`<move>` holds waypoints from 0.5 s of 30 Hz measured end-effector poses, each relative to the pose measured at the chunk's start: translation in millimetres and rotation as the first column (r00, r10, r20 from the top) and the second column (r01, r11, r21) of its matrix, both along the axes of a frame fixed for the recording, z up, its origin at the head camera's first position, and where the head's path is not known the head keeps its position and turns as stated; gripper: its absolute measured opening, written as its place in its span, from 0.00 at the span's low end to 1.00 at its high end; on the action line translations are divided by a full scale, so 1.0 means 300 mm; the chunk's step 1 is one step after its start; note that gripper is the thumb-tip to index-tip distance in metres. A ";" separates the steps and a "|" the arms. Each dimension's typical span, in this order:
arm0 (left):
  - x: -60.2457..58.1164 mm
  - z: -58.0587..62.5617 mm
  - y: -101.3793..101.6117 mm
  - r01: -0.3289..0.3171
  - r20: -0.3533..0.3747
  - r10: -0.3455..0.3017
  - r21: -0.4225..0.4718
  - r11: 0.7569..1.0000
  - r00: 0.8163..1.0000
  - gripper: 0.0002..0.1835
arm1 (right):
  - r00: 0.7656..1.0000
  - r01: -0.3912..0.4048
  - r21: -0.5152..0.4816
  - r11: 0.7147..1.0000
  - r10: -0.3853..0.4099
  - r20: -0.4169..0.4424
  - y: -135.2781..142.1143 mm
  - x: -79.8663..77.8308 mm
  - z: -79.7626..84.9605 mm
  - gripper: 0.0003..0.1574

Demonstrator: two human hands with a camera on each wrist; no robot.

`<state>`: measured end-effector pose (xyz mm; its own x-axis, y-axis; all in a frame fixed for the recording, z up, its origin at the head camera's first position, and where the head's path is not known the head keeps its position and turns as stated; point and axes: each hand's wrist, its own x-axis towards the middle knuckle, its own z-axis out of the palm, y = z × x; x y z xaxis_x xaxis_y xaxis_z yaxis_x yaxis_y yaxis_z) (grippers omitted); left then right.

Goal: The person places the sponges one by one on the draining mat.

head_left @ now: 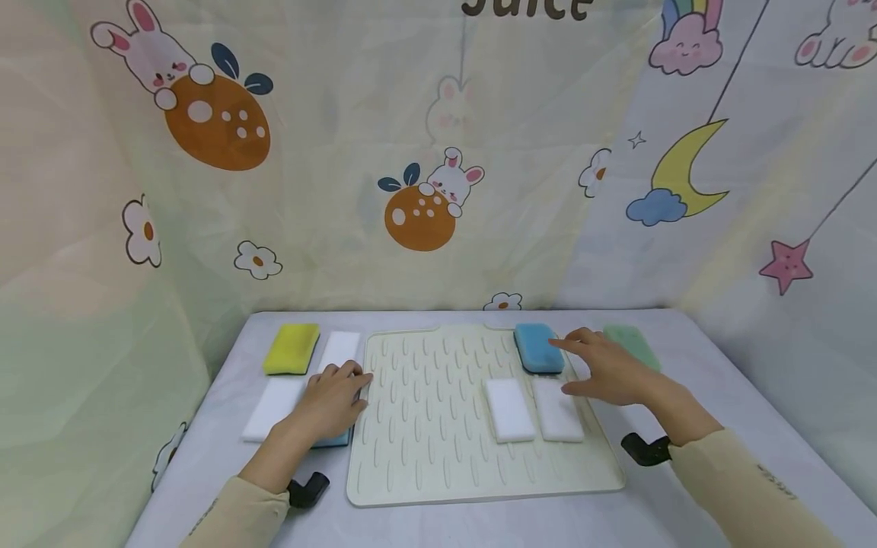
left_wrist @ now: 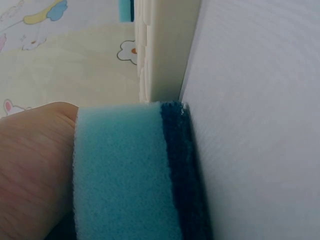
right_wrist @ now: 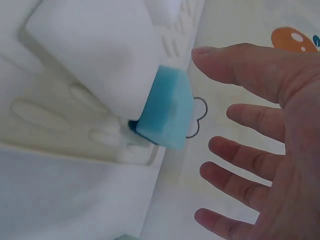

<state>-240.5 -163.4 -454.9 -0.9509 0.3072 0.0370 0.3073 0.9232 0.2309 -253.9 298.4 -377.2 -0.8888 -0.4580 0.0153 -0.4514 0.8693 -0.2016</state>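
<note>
**Spread right hand (head_left: 606,373) near the blue sponge (head_left: 537,348) on the ribbed mat (head_left: 425,403)**

A printed cloth (head_left: 329,198) hangs beyond the mat, and a pale table (head_left: 521,525) lies under it.

2 bare hands are at the mat's sides. The right hand is off its right edge, thumb and fingers parted, holding nothing; in the right wrist view they stand clear of the blue sponge, which sits at the mat's far right corner. The left hand (head_left: 329,399) is at the mat's left edge, by a second blue sponge (left_wrist: 120,170); its fingers are largely hidden, so I cannot tell whether they pinch it.

2 white pads (head_left: 508,411) lie on the mat's right half, 2 more white pads (head_left: 274,407) left of the mat, a yellow sponge (head_left: 292,350) off its far left corner and a green sponge (head_left: 630,342) off its far right.

The step in hand looks like handling the blue sponges at the mat's edges. The right thumb and fingertips should straddle the sponge's sides, press lightly, since foam likely gives, and lift straight so its dark underside does not drag on the mat.
</note>
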 end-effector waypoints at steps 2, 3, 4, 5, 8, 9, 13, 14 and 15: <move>-0.001 -0.001 -0.001 -0.001 0.002 0.001 0.000 1.000 1.000 0.25 | 1.000 0.015 0.000 1.000 -0.015 0.006 0.013 -0.004 0.002 0.49; -0.001 -0.001 -0.001 -0.001 0.003 0.001 0.000 1.000 1.000 0.25 | 1.000 0.017 0.003 1.000 -0.017 0.005 0.019 -0.008 0.002 0.49; -0.001 0.000 -0.001 0.000 0.003 0.000 0.001 1.000 1.000 0.25 | 1.000 0.020 0.005 1.000 -0.020 0.004 0.025 -0.012 0.003 0.49; -0.001 0.000 -0.001 0.000 0.003 0.000 0.002 1.000 1.000 0.25 | 1.000 0.022 0.006 1.000 -0.022 0.004 0.031 -0.015 0.004 0.49; -0.002 0.001 -0.001 0.000 0.002 0.000 0.004 1.000 1.000 0.25 | 0.999 0.035 0.015 0.999 -0.035 0.001 0.053 -0.028 0.001 0.49; -0.002 0.001 -0.001 0.000 0.001 0.000 0.005 1.000 1.000 0.25 | 0.999 0.042 0.018 0.999 -0.042 0.001 0.061 -0.032 -0.001 0.49; -0.003 0.000 -0.001 0.000 0.000 0.000 0.001 1.000 1.000 0.25 | 0.998 0.069 0.025 0.997 -0.069 0.014 0.093 -0.046 -0.007 0.50; -0.003 0.000 -0.001 0.000 0.000 0.000 0.000 1.000 1.000 0.25 | 0.997 0.075 0.028 0.997 -0.075 0.017 0.101 -0.049 -0.008 0.50; -0.003 -0.001 0.000 0.000 -0.001 0.000 0.001 1.000 1.000 0.25 | 0.997 0.079 0.031 0.996 -0.080 0.019 0.108 -0.052 -0.008 0.51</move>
